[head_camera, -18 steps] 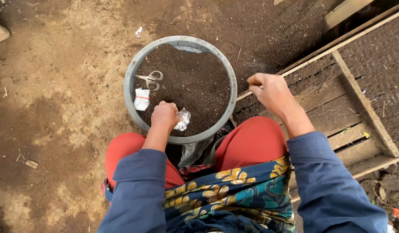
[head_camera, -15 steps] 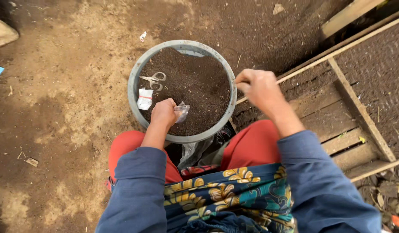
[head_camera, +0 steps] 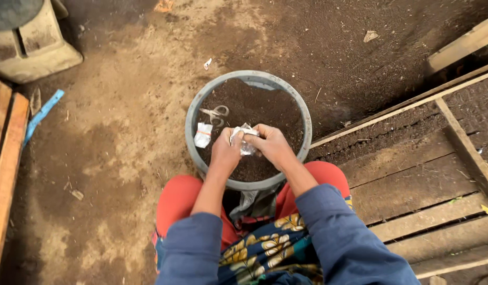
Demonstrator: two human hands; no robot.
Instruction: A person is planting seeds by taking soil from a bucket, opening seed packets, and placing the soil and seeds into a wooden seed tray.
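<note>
Both hands met over the round grey basin (head_camera: 190, 119) of dark soil, which stood on the dirt floor (head_camera: 112, 132) just in front of the person's knees. The left hand (head_camera: 226, 149) and the right hand (head_camera: 270, 143) were pressed close together, and between them sat a small crumpled clear packet (head_camera: 245, 138), its top poking out above the knuckles. The fingers (head_camera: 257, 130) of the right hand curled over the packet from the right side, while the left hand's fingers were clenched around it from the left. Both were grasping it, held just above the soil near the basin's near rim.

Inside the basin, on the soil at the left, lay a pair of scissors (head_camera: 216, 114) with pale handles, and just below them a small white packet (head_camera: 203, 135) with a strip of red. Both lay apart from the hands.

The person wore blue sleeves (head_camera: 339, 232), red trousers (head_camera: 176, 200) and a patterned cloth (head_camera: 265, 248) across the lap. To the right ran a wooden frame (head_camera: 460, 142) filled with dark soil, its slats close to the basin. At the far left lay wooden planks (head_camera: 4, 174) and a blue strip (head_camera: 42, 115), and a pale block (head_camera: 35, 45) stood in the top left corner.
</note>
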